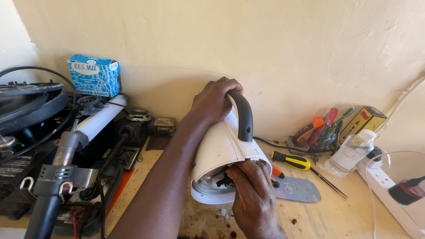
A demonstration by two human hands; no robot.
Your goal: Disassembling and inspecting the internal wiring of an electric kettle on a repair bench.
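Gripping kettle (219, 148) mid-frame: left hand (214, 104) clamped round top by handle (243, 116); right hand (252, 194) fingers curled into open base. Step: base work; next needs steady hold.

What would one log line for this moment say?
left hand: grips white kettle near handle | right hand: fingers in kettle's open base | screwdriver: lying on bench
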